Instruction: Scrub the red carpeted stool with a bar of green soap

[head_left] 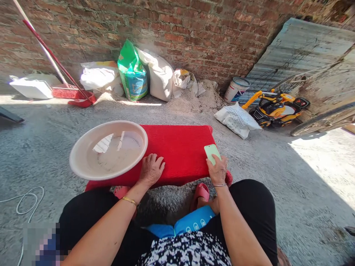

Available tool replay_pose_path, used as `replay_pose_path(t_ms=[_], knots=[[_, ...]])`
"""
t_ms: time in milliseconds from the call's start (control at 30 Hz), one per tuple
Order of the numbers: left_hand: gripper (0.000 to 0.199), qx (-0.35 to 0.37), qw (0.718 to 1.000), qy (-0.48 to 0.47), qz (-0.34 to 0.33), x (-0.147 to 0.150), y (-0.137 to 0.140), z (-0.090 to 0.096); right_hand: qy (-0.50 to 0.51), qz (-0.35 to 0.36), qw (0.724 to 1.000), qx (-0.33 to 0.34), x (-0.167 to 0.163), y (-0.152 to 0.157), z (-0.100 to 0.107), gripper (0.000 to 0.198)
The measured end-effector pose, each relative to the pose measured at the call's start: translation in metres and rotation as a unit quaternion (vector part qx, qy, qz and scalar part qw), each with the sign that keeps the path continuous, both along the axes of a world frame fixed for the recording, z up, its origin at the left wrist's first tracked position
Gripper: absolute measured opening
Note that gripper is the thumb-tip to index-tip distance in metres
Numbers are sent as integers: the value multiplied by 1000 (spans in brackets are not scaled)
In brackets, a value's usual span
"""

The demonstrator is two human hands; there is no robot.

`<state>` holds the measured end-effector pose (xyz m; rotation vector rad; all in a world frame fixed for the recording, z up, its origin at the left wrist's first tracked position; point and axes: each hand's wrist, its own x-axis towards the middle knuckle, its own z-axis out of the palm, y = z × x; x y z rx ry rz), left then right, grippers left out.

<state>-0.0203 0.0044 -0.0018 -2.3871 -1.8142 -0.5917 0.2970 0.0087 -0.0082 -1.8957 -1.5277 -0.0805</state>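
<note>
Phone (212, 152) looks pale green, with rounded corners.

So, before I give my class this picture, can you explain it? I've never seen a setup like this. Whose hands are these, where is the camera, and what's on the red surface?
There is no machine here, just a person working with two bare hands. The single picture comes from a camera worn on that person's head, looking forward and down. In front is a low surface under a red cloth. On its left end sits a pale, wide basin with what looks like water in it. The left hand holds nothing and rests on the cloth beside the basin; whether it touches the rim is hard to tell. The right hand holds a light green phone at the other end.
</note>
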Motion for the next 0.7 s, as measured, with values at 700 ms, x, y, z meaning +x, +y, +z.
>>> replay_pose_path(t_ms=[700], knots=[[37, 12, 995, 22, -98, -1, -14, 15, -63, 170, 982, -47, -15, 23, 21, 40]])
